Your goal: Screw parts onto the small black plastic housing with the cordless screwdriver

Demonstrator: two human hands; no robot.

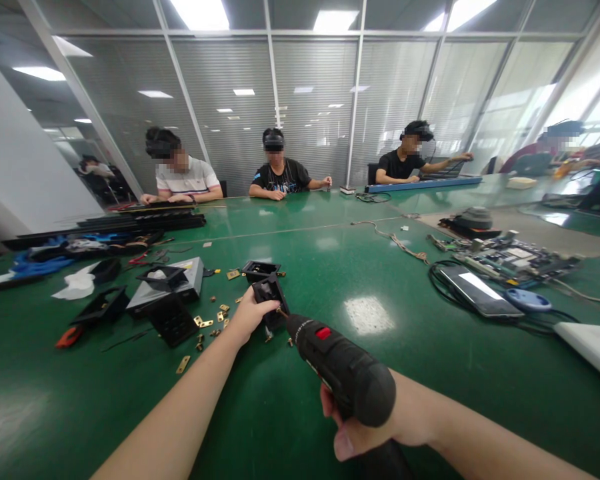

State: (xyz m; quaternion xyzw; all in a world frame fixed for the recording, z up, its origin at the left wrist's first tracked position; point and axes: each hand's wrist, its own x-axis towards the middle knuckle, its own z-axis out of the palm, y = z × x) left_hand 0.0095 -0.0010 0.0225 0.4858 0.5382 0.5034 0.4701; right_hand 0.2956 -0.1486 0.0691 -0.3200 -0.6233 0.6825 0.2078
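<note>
1. Left hand (250, 315) stretched out over the glossy green table (370, 373), fingers wrapped around a small black plastic frame part (269, 293), tilting it up on its edge, lower side on the tabletop.
2. Right hand (375, 427) low in the foreground, clenched around the grip of a black cordless screwdriver with a red switch (340, 367), barrel pointing away towards the frame part.
3. Thin bit at the screwdriver's nose touching the right side of the black frame part, just beside the left thumb.
4. Frame part near the table's middle, slightly left of centre, between the two forearms.
5. Just behind it, a second black square frame (260, 269) lying flat.
6. Scattered around the left hand: small brass hinges and screws (207, 323), loose on the green surface.
7. Further left, a grey box with a black tray on top (173, 283), another flat black frame (100, 305), a white crumpled cloth (77, 285), an orange-handled tool (70, 336).
8. Off to the right, well apart: a dark tablet with coiled black cable (477, 290), a green circuit board (515, 260), a white flat device (593, 343).
9. Across the table, seated people (280, 175) with headsets, hands on their own work.
</note>
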